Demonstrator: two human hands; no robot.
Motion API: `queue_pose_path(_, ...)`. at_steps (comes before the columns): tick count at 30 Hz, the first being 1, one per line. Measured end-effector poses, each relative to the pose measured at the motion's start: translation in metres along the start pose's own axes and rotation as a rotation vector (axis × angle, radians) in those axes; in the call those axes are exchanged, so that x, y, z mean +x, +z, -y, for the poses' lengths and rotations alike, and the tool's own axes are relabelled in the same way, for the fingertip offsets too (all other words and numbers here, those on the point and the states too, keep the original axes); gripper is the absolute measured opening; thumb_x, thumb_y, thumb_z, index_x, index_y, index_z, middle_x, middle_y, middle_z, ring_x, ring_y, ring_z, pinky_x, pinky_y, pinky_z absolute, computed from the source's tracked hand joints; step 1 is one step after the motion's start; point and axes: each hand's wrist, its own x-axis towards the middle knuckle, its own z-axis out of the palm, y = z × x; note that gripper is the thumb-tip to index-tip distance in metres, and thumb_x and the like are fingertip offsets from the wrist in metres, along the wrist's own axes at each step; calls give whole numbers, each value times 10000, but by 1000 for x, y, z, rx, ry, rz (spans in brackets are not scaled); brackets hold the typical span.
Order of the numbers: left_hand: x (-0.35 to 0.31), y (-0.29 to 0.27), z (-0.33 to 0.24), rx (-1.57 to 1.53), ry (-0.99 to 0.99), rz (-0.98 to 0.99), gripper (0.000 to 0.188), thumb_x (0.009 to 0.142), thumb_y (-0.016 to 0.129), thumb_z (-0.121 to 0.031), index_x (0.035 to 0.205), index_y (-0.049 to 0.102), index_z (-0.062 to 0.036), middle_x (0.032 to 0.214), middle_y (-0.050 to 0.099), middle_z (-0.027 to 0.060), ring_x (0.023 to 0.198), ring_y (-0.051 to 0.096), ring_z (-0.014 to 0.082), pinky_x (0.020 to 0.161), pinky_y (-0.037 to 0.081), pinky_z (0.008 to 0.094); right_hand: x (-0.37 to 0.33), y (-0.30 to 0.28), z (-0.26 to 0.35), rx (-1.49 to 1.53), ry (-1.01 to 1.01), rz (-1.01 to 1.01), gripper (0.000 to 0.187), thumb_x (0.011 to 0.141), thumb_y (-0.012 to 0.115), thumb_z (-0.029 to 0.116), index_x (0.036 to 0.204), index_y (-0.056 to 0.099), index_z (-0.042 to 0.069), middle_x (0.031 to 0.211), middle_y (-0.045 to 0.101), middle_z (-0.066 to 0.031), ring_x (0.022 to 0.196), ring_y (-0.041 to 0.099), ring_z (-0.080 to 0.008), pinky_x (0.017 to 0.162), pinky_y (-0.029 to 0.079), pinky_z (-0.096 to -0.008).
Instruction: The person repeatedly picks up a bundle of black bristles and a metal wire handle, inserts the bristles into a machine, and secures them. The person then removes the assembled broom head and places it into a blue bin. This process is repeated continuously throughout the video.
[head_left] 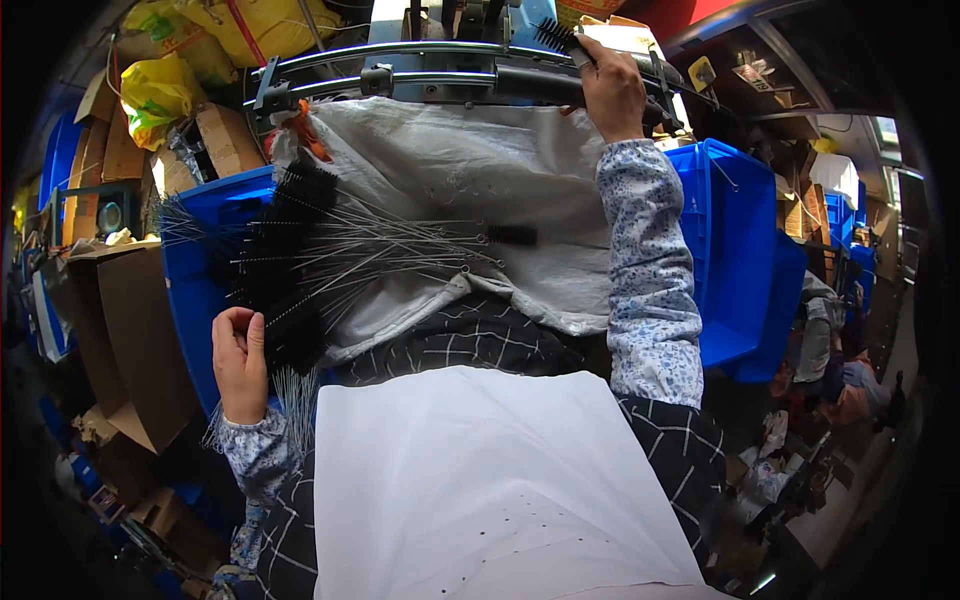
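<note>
A fan of twisted-wire brushes lies on a pale sheet [460,150] over my lap, black bristle heads [290,265] at the left and thin looped wire stems [400,240] pointing right. One more bristle head [512,235] lies at the stems' loop ends. My left hand [240,365] is beside the outer bristles, fingers curled toward the thumb; anything between them is too small to make out. At the far right end of a metal rail [430,78], my right hand [612,90] is closed on a black bristle brush [555,37], its bristles showing beyond the fingers.
A blue bin [190,300] stands left of the sheet, another blue bin [735,250] right of it. Thin wires [295,400] stick up near my left wrist. Open cardboard boxes [145,340] are at the left, yellow bags [165,95] at the far left. A white apron [480,480] covers my front.
</note>
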Motion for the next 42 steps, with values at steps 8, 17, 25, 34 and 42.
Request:
queue_pose_path(8, -9, 4, 12, -137, -132, 5, 225, 870, 472, -226, 817, 466, -8, 609, 443, 43, 553, 380, 97, 507, 331, 239, 26, 55, -11, -105, 117, 138, 230, 786, 534, 300, 985, 610, 213, 828, 625, -49, 836, 517, -257, 753, 414, -366)
queue_pose_path(17, -7, -1, 5, -90, -103, 62, 192, 860, 480, -161, 754, 469, 0, 559, 412, 29, 519, 354, 93, 467, 292, 244, 25, 61, -13, -129, 179, 167, 228, 791, 528, 292, 988, 612, 214, 843, 623, -56, 843, 518, -264, 768, 407, -376)
queue_pose_path(25, 0, 13, -11, -63, 51, -197, 164, 871, 462, -129, 791, 503, 9, 627, 467, 52, 533, 393, 101, 494, 336, 236, 26, 63, -15, -103, 206, 195, 236, 791, 529, 291, 1001, 609, 217, 863, 620, -56, 856, 512, -268, 775, 401, -375)
queue_pose_path(34, 7, 21, -20, -43, 422, -370, 91, 856, 464, -80, 857, 520, -10, 790, 571, 89, 673, 517, 202, 642, 413, 266, 26, 66, -18, -22, 231, 233, 236, 794, 520, 291, 1003, 610, 226, 857, 621, -57, 887, 496, -267, 791, 382, -366)
queue_pose_path(42, 35, 13, -55, -117, 827, -267, 45, 829, 445, -50, 863, 466, -29, 824, 574, 113, 720, 540, 224, 697, 407, 355, 35, 88, -36, -157, 123, 302, 378, 808, 383, 90, 1093, 538, 283, 1072, 534, -34, 1125, 348, -233, 955, 167, -461)
